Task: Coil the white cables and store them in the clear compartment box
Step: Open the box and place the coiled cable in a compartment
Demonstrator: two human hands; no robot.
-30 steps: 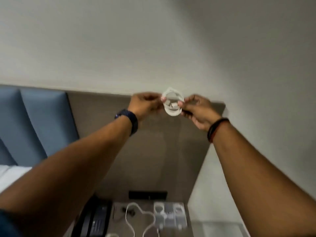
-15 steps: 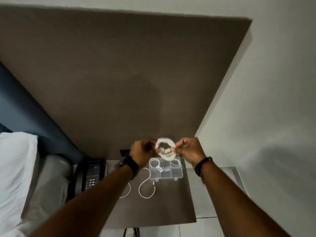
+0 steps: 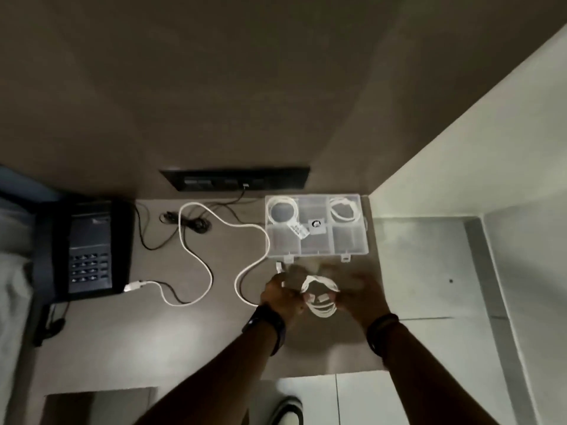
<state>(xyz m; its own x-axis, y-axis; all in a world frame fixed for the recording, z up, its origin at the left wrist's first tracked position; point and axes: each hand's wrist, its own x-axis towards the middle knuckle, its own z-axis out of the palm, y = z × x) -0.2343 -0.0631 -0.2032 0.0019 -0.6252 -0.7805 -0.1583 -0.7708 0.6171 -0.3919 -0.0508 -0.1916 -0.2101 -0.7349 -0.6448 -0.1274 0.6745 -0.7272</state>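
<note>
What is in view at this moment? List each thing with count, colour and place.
Clear compartment box: one, clear, far right of the table, against the wall panel.
Coiled cables in the box: two, white, one in the far left compartment, one in the far right.
Coiled cable in hand: one, white, held between both hands, in front of the box.
Loose cable: one, white, snaking over the table left of the box.
Telephone: one, black, left side of the table.
Thin cords: black, behind the loose cable; count unclear.
Socket panel: one, black, on the wall panel.
Table: one, brown.
Left hand: gripping the coil, dark wristband.
Right hand: blurred, gripping the coil, dark wristband.
</note>
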